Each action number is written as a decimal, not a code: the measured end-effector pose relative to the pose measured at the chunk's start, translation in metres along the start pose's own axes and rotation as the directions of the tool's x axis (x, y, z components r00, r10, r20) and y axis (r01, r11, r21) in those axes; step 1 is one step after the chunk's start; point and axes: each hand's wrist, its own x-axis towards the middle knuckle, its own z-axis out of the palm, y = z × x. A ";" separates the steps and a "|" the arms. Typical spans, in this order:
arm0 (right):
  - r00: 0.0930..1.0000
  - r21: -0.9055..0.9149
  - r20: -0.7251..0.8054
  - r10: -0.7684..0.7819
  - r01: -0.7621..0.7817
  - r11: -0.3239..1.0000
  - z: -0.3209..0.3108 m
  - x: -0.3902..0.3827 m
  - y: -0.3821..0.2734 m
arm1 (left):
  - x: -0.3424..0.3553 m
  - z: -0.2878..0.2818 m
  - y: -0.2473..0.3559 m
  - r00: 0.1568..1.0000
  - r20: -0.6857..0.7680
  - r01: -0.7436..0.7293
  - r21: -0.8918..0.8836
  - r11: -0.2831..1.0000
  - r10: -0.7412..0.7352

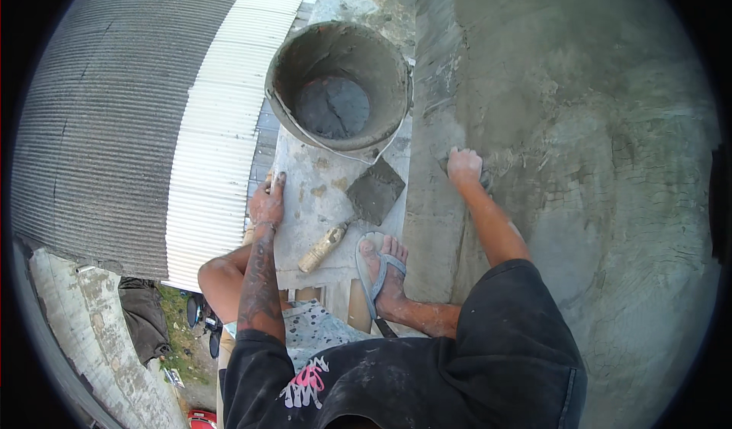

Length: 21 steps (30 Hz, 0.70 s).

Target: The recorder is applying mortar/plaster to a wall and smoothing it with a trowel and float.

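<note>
My right hand (465, 167) is closed against the grey plastered wall (549, 136). A dark piece shows beside its fingers, mostly hidden, so I cannot make out what it is. My left hand (267, 200) grips the left edge of the pale ledge (305, 235). Between my hands lies a trowel with a mortar-coated blade (376, 192) and a worn, light-coloured handle (322, 249). Beyond it stands a mortar-caked bucket (343, 40) with a thin wire handle; some grey mortar lies in its bottom.
My sandalled foot (377, 269) rests on the ledge near the trowel handle. To the left, below, spread white corrugated sheets (221, 132) and a dark corrugated roof (107, 124). At lower left the ground (179, 315) shows far down, past the ledge's drop.
</note>
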 end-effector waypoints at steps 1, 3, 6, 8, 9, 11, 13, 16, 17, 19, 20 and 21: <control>0.999 0.037 0.023 -0.028 0.027 0.999 0.002 -0.008 -0.001 | -0.001 0.000 0.002 1.000 -0.004 0.003 0.012 1.000 -0.003; 0.998 0.076 0.068 -0.002 -0.003 0.997 -0.011 -0.016 0.003 | 0.000 0.000 0.006 0.999 -0.005 -0.034 0.043 0.998 0.035; 0.990 0.135 -0.135 0.049 -0.031 0.990 -0.065 -0.021 0.032 | -0.004 0.003 0.005 0.998 -0.028 -0.054 0.041 0.998 0.055; 0.942 0.126 -0.324 0.093 -0.055 0.990 -0.118 -0.014 0.055 | -0.004 0.003 0.005 0.997 -0.021 -0.075 0.018 0.997 0.076; 0.932 0.114 -0.340 0.123 -0.089 0.989 -0.143 -0.011 0.066 | -0.006 0.003 0.005 0.994 -0.056 -0.095 0.038 0.995 0.097; 0.900 0.102 -0.405 0.161 -0.130 0.986 -0.176 -0.011 0.088 | -0.006 0.003 0.006 0.995 -0.044 -0.088 0.034 0.996 0.089; 0.842 0.051 -0.510 0.177 -0.176 0.983 -0.187 -0.014 0.100 | -0.008 0.001 0.006 0.996 -0.029 -0.079 0.018 0.997 0.080; 0.925 -0.011 -0.363 0.111 -0.123 0.992 -0.160 -0.034 0.093 | -0.008 -0.001 0.007 0.999 -0.003 -0.053 0.004 0.999 0.053; 0.966 -0.010 -0.253 0.058 -0.063 0.998 -0.147 -0.039 0.084 | -0.008 -0.001 0.006 0.998 -0.030 -0.059 0.015 0.998 0.060; 0.997 -0.028 -0.064 -0.034 0.032 0.999 -0.120 -0.059 0.063 | -0.007 -0.001 0.004 0.997 -0.037 -0.073 0.024 0.997 0.073; 0.998 -0.064 0.009 -0.063 0.064 0.996 -0.112 -0.067 0.056 | -0.005 0.000 0.002 0.997 -0.055 -0.059 -0.013 0.998 0.058; 0.994 -0.071 -0.014 -0.107 0.105 0.992 -0.110 -0.071 0.052 | -0.004 0.001 0.001 0.997 -0.051 -0.067 -0.012 0.998 0.066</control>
